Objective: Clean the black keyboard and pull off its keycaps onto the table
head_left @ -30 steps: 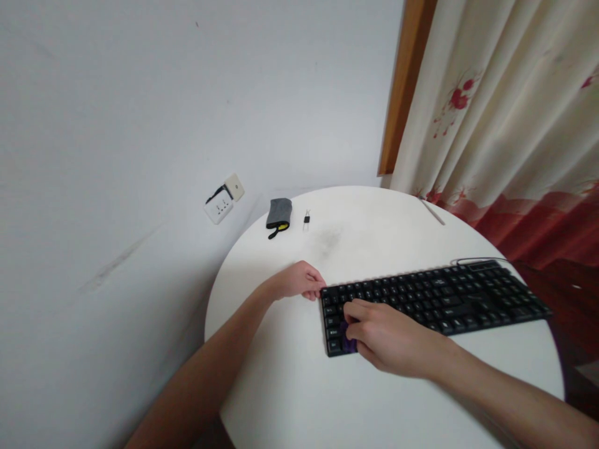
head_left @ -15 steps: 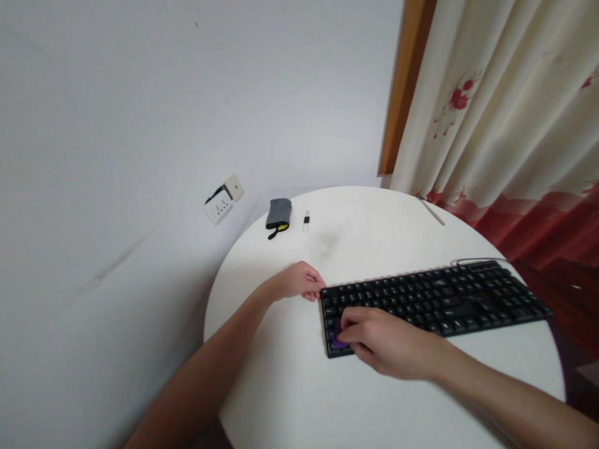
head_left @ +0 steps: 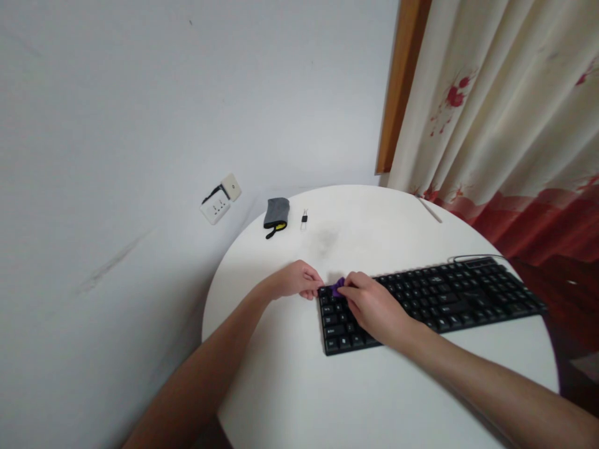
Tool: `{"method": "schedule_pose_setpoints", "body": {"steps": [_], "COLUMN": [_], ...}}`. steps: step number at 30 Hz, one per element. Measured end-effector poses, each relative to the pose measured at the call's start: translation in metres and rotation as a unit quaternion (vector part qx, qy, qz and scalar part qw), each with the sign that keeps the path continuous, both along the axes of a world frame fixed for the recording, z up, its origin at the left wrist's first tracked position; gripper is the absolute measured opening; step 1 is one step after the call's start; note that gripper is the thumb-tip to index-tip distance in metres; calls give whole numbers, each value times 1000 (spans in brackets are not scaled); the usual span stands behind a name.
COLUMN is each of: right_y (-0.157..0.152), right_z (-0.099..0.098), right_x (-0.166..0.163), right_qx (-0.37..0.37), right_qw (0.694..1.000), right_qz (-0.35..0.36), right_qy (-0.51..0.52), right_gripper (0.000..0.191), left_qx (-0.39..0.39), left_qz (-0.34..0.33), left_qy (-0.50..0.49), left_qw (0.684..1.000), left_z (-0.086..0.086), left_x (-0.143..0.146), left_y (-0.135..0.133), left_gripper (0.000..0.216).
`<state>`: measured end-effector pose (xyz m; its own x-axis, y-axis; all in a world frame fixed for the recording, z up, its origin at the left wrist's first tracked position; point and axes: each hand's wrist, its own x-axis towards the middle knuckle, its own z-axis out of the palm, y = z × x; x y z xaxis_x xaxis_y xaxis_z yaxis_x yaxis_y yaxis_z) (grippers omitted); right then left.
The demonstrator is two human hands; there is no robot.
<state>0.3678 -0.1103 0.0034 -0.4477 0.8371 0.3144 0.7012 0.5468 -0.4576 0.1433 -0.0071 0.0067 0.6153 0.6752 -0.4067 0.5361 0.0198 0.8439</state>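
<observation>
A black keyboard [head_left: 449, 298] lies across the round white table [head_left: 299, 374]. My left hand [head_left: 296, 280] is curled closed against the keyboard's left far corner, steadying it. My right hand [head_left: 372, 305] rests on the left keys with its fingers pinched round a small purple lump [head_left: 337, 286], pressed on the top-left keys close to my left hand.
A grey pouch with yellow trim [head_left: 276, 214] and a small black clip [head_left: 304, 218] lie at the table's far edge. A thin stick [head_left: 430, 210] sits by the red-flowered curtain [head_left: 496, 112]. A wall socket [head_left: 218, 199] is on the white wall at left. The keyboard cable [head_left: 472, 256] loops behind.
My right hand moved the purple lump from the keyboard's near left corner up to its far left corner. My left hand stayed put.
</observation>
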Motion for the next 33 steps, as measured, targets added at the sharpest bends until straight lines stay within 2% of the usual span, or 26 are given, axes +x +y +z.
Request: {"method": "schedule_pose_setpoints", "body": {"steps": [5, 7, 9, 12, 15, 18, 21, 25, 28, 31, 33], "right_y": [-31, -35, -29, -12, 2, 5, 3, -14, -36, -49, -47], "right_z": [11, 12, 9, 4, 3, 5, 5, 9, 17, 25, 27], "right_x": [-19, -21, -18, -8, 3, 8, 7, -6, -18, -25, -23], "right_qx": [-41, -40, -24, -7, 6, 16, -9, -44, -71, -79, -80], "right_qw": [983, 979, 988, 998, 993, 981, 980, 993, 994, 978, 977], "right_qz": [181, 201, 154, 43, -53, -103, -114, -54, 58, 187, 198], "right_qy": [-5, -2, -8, -41, -104, -164, -164, -95, -59, -45, -15], "right_gripper": [30, 30, 30, 29, 26, 23, 23, 25, 23, 23, 24], "left_qx": [-1, -1, 2, 5, 5, 8, 8, 10, 8, 5, 3], "left_qz": [-5, -10, -8, -2, -7, -12, -14, -12, -5, -3, -2], "left_qy": [5, 4, 3, 4, 6, 7, 5, 4, 8, 11, 11], "left_qw": [1000, 1000, 1000, 1000, 1000, 1000, 1000, 1000, 1000, 1000, 1000], "left_z": [3, 2, 0, -2, -3, -2, -1, 2, 6, 8, 7], "left_x": [-1, -1, -2, -2, -1, -1, -1, 0, 1, 2, 2], "left_y": [-1, 0, 0, 1, 1, 2, 2, 0, -3, -4, -3], "left_gripper": [32, 33, 34, 35, 35, 35, 35, 34, 35, 35, 35]}}
